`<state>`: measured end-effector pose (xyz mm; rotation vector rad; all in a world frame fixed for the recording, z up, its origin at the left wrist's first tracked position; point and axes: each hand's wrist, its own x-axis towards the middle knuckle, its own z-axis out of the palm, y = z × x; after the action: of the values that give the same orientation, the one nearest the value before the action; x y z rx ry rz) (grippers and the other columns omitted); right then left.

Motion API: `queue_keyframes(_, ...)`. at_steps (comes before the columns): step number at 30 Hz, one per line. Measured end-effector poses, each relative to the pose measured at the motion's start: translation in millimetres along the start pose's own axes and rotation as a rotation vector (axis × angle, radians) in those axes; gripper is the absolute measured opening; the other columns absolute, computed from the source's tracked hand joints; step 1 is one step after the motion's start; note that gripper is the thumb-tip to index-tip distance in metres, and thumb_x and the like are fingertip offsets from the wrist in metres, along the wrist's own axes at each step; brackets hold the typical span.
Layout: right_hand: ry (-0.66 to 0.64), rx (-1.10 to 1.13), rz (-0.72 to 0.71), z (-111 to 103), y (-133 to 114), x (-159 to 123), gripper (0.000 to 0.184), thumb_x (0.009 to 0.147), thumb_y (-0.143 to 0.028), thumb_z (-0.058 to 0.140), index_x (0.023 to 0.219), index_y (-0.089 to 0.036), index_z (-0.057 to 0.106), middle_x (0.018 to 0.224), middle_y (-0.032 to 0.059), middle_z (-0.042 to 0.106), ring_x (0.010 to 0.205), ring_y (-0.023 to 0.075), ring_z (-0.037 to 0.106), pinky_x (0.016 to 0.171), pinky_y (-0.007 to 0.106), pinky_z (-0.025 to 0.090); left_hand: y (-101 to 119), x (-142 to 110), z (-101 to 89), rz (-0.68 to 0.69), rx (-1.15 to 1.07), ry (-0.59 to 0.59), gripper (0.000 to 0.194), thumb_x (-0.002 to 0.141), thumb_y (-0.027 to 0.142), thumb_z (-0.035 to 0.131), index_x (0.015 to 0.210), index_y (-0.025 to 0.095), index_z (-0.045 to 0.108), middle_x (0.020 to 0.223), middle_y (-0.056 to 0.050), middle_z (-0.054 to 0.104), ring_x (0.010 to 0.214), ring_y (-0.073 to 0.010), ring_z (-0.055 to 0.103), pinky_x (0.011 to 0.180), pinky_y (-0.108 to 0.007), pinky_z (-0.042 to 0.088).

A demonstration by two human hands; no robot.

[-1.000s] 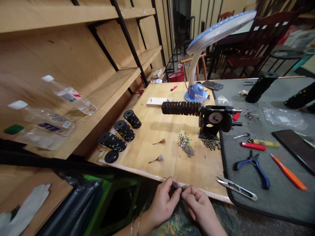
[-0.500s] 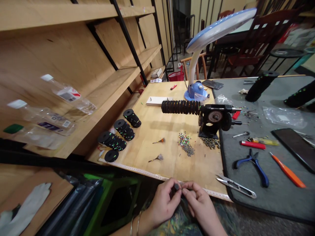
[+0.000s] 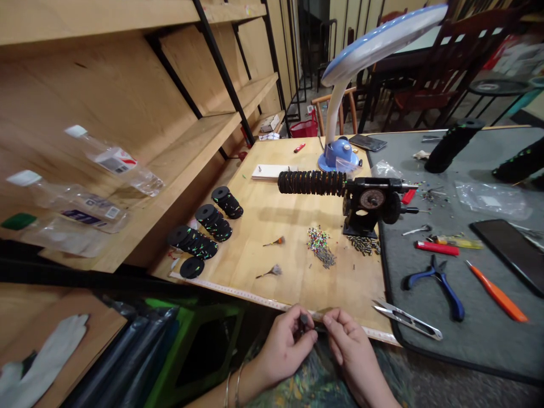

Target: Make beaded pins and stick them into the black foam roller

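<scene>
My left hand (image 3: 284,344) is closed in a pinch on a small dark piece (image 3: 304,319) held at the near edge of the wooden board (image 3: 293,249). My right hand (image 3: 348,344) is just to its right, fingers pinched together beside the same piece; what it holds is too small to see. Both hands are over my lap, in front of a measuring tape (image 3: 255,296) along the board's edge. Farther back on the board stands a black hand-crank winder (image 3: 369,207) with a rod loaded with dark discs (image 3: 312,182).
Stacks of black discs (image 3: 206,229) lie at the board's left. Small beads (image 3: 319,245), thread snips (image 3: 407,320), blue pliers (image 3: 440,280), an orange tool (image 3: 495,292) and a red lighter (image 3: 437,247) lie to the right on a grey mat (image 3: 476,328). A blue desk lamp (image 3: 340,153) stands behind. Wooden shelves (image 3: 178,164) with plastic bottles are left.
My right hand has drawn slightly to the right, away from the left hand's pinch. The view has shifted a little; nothing on the table has moved.
</scene>
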<state>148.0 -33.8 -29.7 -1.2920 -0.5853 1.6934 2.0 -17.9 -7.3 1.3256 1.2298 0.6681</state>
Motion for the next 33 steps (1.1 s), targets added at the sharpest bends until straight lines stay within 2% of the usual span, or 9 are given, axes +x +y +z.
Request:
queue_keyframes(4,0.000,-0.003,-0.005,1,0,0,0.055,0.065,-0.072,0.066,0.071,-0.020,0.049,0.035,-0.0162,0.028,0.032,0.0031,0.016,0.036,0.019,0.007,3,0,0.9,-0.015,-0.041,-0.010,0.013,0.070,0.010,0.060,0.077,0.018,0.052,0.071,0.001,0.054,0.066,-0.0138,0.052,0.063,-0.023,0.042)
queue_keyframes(12,0.027,-0.011,-0.047,2,1,0,0.053,0.067,-0.071,0.065,0.072,-0.021,0.047,0.036,-0.0158,0.029,0.033,0.0039,0.017,0.036,0.018,0.010,4,1,1.0,-0.028,0.002,-0.041,0.007,0.075,0.011,0.053,0.073,0.018,0.054,0.060,0.004,0.050,0.055,-0.0122,0.048,0.056,-0.023,0.039)
queue_keyframes(19,0.008,-0.041,-0.054,1,4,0,0.054,0.067,-0.073,0.063,0.072,-0.022,0.047,0.037,-0.0155,0.027,0.033,0.0044,0.018,0.036,0.018,0.010,4,3,2.9,0.015,0.059,0.016,0.005,0.069,0.012,0.054,0.067,0.016,0.055,0.060,0.002,0.050,0.059,-0.0124,0.046,0.057,-0.022,0.037)
queue_keyframes(23,-0.044,-0.073,-0.021,0,4,1,0.055,0.065,-0.074,0.063,0.070,-0.022,0.048,0.040,-0.0151,0.027,0.035,0.0046,0.018,0.037,0.018,0.013,3,6,5.8,-0.045,0.070,0.044,0.002,0.068,0.016,0.056,0.066,0.015,0.057,0.057,0.004,0.046,0.052,-0.0096,0.038,0.049,-0.020,0.030)
queue_keyframes(28,-0.087,-0.156,-0.122,-2,-1,0,0.043,0.071,-0.060,0.066,0.074,-0.018,0.056,0.061,-0.0057,0.048,0.054,0.0096,0.038,0.052,0.022,0.031,9,6,1.0,0.001,0.138,0.059,0.008,0.073,0.021,0.061,0.070,0.014,0.065,0.060,0.001,0.058,0.054,-0.0109,0.045,0.051,-0.021,0.034)
queue_keyframes(33,-0.150,-0.335,-0.118,-4,-4,-4,0.026,0.077,-0.041,0.059,0.066,-0.019,0.053,0.056,-0.0076,0.036,0.054,0.0109,0.032,0.053,0.024,0.027,16,9,-14.8,0.089,0.113,0.082,0.012,0.083,0.025,0.058,0.081,0.016,0.065,0.067,-0.002,0.064,0.063,-0.0145,0.057,0.061,-0.023,0.043)
